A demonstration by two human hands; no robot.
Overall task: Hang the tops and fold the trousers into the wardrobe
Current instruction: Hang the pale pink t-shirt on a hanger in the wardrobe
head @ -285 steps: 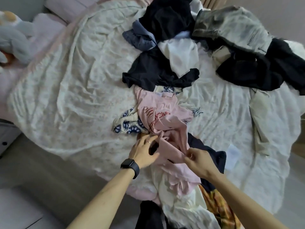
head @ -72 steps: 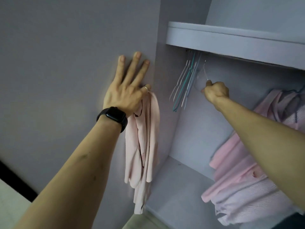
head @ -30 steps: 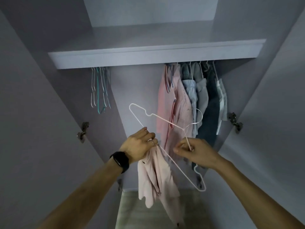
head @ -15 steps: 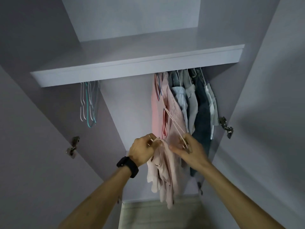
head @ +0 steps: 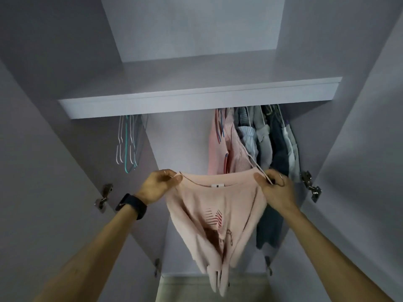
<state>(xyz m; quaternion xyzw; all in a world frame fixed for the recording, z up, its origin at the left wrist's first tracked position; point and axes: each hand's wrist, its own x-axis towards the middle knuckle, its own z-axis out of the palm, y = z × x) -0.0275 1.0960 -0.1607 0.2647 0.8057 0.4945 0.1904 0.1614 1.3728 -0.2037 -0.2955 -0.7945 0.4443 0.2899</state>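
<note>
Both arms reach up and forward, hands level and apart. The left hand [head: 158, 184] (a dark watch [head: 131, 206] on its wrist) pinches the pink top [head: 216, 205] by one shoulder; the right hand [head: 276, 189] pinches the opposite shoulder together with a thin hanger [head: 254, 163] wire.

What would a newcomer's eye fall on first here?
First, the pink top, held open at its neckline in the middle by the left hand and the right hand, which also pinches a white hanger. Next, the hung clothes at the right under the shelf, and the empty hangers at the left.
</note>
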